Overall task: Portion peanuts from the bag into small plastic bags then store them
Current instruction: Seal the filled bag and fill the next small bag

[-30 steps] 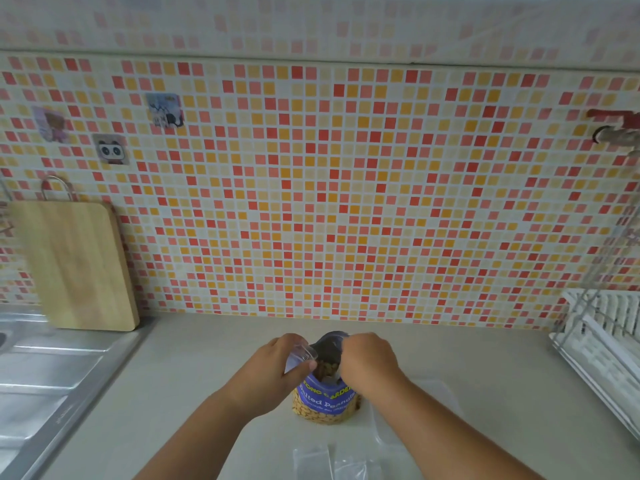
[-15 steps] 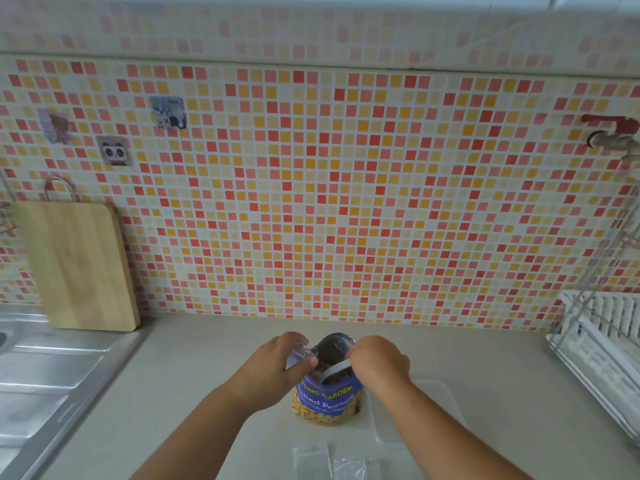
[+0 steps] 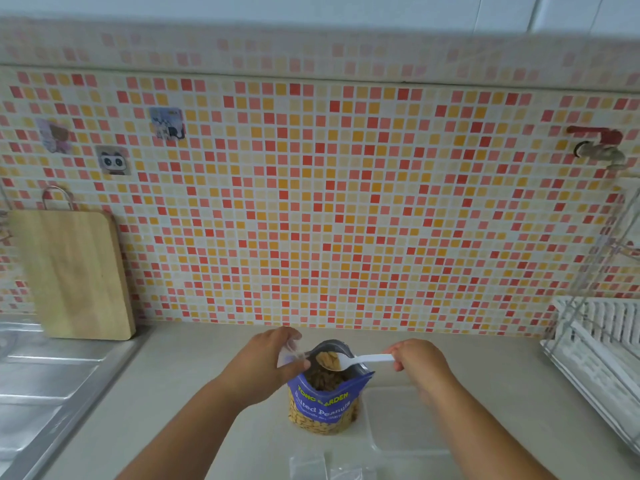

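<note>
1. Peanut bag [image 3: 322, 407]: we see it blue, upright and open on the counter [image 3: 194, 375], just beneath our fingertips.
2. Our left hand [image 3: 273, 362] pinches a small clear bag [image 3: 289, 355] between thumb and fingers.
3. Our right hand [image 3: 415, 358] has its fingers clamped on a white spoon [image 3: 367, 358], which carries peanuts [image 3: 327, 358].

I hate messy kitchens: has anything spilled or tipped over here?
Nothing stands out. The peanut bag stands upright on the counter, the loaded spoon is over its mouth, and no spill shows.
</note>
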A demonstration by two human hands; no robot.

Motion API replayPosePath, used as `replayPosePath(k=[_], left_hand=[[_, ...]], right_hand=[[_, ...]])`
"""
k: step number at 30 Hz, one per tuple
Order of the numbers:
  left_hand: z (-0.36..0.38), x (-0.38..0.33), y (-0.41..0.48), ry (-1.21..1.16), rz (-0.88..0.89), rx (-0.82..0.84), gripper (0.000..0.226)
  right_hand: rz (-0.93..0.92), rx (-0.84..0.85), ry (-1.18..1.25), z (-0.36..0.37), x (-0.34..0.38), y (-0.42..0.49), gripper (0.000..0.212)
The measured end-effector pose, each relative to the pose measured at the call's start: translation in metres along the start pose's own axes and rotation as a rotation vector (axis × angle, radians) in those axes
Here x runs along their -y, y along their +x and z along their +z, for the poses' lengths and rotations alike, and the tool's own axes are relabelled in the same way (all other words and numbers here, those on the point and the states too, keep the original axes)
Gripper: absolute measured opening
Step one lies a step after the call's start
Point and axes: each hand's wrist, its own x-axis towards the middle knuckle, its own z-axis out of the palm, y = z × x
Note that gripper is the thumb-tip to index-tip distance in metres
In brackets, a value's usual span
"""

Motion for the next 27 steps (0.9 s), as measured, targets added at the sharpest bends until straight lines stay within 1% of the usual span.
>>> replayPosePath(k=[2, 5, 9, 14, 15, 17, 19, 21, 22, 24, 25, 26, 27], left_hand=[[0.002, -0.003, 0.001, 0.082, 0.021, 0.024, 0.053], [0.006, -0.007, 0.006, 0.180, 0.044, 0.046, 0.057], [0.010, -0.011, 0.013, 0.270, 0.083, 0.057, 0.061], [0.017, -0.020, 0.019, 0.309, 0.114, 0.066, 0.059], [0.018, -0.022, 0.020, 0.318, 0.118, 0.067, 0.058], [0.021, -0.026, 0.023, 0.319, 0.114, 0.057, 0.055], [0.024, -0.029, 0.025, 0.275, 0.102, 0.024, 0.052], [0.026, -0.032, 0.025, 0.181, 0.087, -0.015, 0.051], [0.027, -0.033, 0.024, 0.125, 0.077, -0.032, 0.051], [0.026, -0.031, 0.023, 0.004, 0.050, -0.076, 0.048], [0.024, -0.030, 0.023, -0.056, 0.039, -0.108, 0.044], [0.021, -0.027, 0.023, -0.107, 0.028, -0.136, 0.040], [0.019, -0.025, 0.024, -0.145, 0.017, -0.156, 0.036]], right_hand=[[-0.010, 0.043, -0.106, -0.011, 0.001, -0.005, 0.044], [-0.014, 0.045, -0.157, -0.025, 0.003, -0.008, 0.046], [-0.053, 0.019, -0.230, -0.032, 0.009, -0.006, 0.046], [-0.131, -0.033, -0.337, -0.032, 0.020, -0.014, 0.047], [-0.148, -0.076, -0.313, -0.032, 0.023, -0.017, 0.046], [-0.238, -0.196, -0.204, -0.030, 0.029, -0.023, 0.040], [-0.420, -0.287, -0.055, -0.028, 0.036, -0.037, 0.030], [-0.649, -0.415, -0.082, -0.029, 0.046, -0.055, 0.028], [-0.742, -0.485, -0.145, -0.031, 0.049, -0.063, 0.028], [-0.882, -0.664, -0.212, -0.038, 0.050, -0.077, 0.026], [-0.921, -0.776, -0.243, -0.044, 0.046, -0.081, 0.025], [-0.917, -0.869, -0.240, -0.050, 0.042, -0.084, 0.023], [-0.875, -0.929, -0.216, -0.054, 0.036, -0.085, 0.022]])
